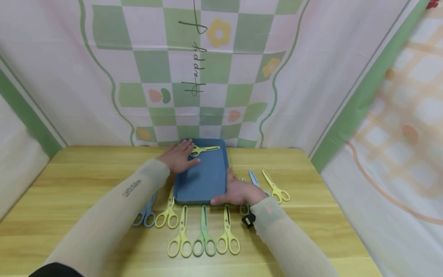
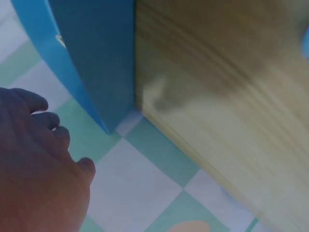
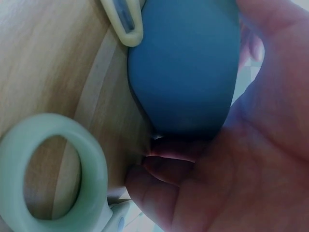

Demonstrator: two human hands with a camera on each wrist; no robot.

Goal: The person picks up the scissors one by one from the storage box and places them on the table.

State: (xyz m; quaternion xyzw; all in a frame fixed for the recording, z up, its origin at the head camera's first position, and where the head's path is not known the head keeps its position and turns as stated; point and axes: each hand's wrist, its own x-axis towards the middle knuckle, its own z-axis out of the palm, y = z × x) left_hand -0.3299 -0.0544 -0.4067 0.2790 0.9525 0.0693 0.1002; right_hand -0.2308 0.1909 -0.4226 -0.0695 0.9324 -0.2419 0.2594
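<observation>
A blue rectangular tray lies on the table against the back, with a pair of yellow scissors at its far end. My left hand spreads over the tray's far left edge, thumb over its inside; contact is unclear. In the left wrist view its fingers show beside the tray wall. My right hand touches the near right corner, thumb along the front wall and fingers along the right side. Green scissors lie close to it, partly hidden by the hand in the head view.
In front of the tray lie yellow scissors, green scissors and more yellow scissors. Blue scissors lie on the left, partly behind the sleeve. Blue scissors and yellow scissors lie on the right. A checkered cloth hangs behind the table.
</observation>
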